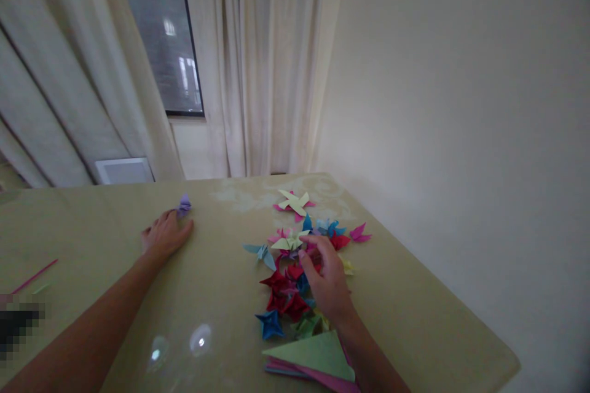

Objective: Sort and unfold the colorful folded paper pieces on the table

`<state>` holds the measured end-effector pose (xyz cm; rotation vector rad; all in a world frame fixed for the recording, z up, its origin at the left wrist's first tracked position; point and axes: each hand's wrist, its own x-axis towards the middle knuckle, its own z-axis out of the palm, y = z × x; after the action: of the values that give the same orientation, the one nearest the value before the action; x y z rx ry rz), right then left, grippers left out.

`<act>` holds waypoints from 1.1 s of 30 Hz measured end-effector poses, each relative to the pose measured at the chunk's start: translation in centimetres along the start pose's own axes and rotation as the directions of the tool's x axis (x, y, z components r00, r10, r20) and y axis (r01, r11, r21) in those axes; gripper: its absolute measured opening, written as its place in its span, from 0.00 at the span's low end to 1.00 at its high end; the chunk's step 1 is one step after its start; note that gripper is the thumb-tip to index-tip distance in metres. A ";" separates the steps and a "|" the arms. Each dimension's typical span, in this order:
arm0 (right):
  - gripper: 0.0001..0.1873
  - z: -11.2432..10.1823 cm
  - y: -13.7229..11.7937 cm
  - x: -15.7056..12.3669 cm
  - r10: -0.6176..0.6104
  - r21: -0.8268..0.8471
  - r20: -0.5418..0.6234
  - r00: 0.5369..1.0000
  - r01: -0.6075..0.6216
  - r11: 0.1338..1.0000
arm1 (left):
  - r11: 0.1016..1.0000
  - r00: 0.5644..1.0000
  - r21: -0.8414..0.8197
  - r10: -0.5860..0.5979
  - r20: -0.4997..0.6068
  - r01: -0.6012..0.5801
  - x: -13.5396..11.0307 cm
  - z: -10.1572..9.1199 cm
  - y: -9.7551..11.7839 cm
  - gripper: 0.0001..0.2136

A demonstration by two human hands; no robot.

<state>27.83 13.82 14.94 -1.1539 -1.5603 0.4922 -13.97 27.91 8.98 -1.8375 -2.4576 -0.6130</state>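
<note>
My left hand [166,232] rests on the table at the left, its fingers spread. Just beyond its fingertips is a small purple folded-paper piece [184,204]; I cannot tell if they touch. My right hand [328,279] reaches over a pile of folded paper, thumb and index finger curved with a gap between them. Close to those two fingertips is a pale green origami crane [290,242]. Around it lie a light blue origami crane [262,253], red paper stars [279,282] and a blue paper star [270,324]. My right hand hides part of the pile.
A pale green and pink pinwheel shape [294,202] lies behind the pile, a magenta folded piece [360,233] to its right. Folded paper sheets [313,356] are stacked at the front. A pink stick [34,276] lies far left. Wall and curtains border the table [221,270].
</note>
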 end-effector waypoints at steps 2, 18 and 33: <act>0.12 0.1 -0.1 0.0 -0.010 0.003 0.004 1.000 0.010 1.000 | 1.000 1.000 -0.003 0.001 -0.004 -0.001 -0.1 0.0 -0.2 0.32; 0.08 0.2 -1.2 -0.4 -0.068 0.037 0.014 0.998 0.067 0.997 | 0.961 0.969 0.119 0.244 0.052 -0.248 0.5 0.7 0.4 0.27; 0.07 0.4 -1.5 -0.8 -0.042 0.001 0.061 0.997 0.042 0.999 | 0.927 0.927 0.089 0.354 0.121 -0.365 5.2 2.6 -0.8 0.29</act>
<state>26.78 12.56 15.54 -1.1126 -1.6338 0.5034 -15.71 33.35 7.60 -2.2437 -2.0702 -0.3614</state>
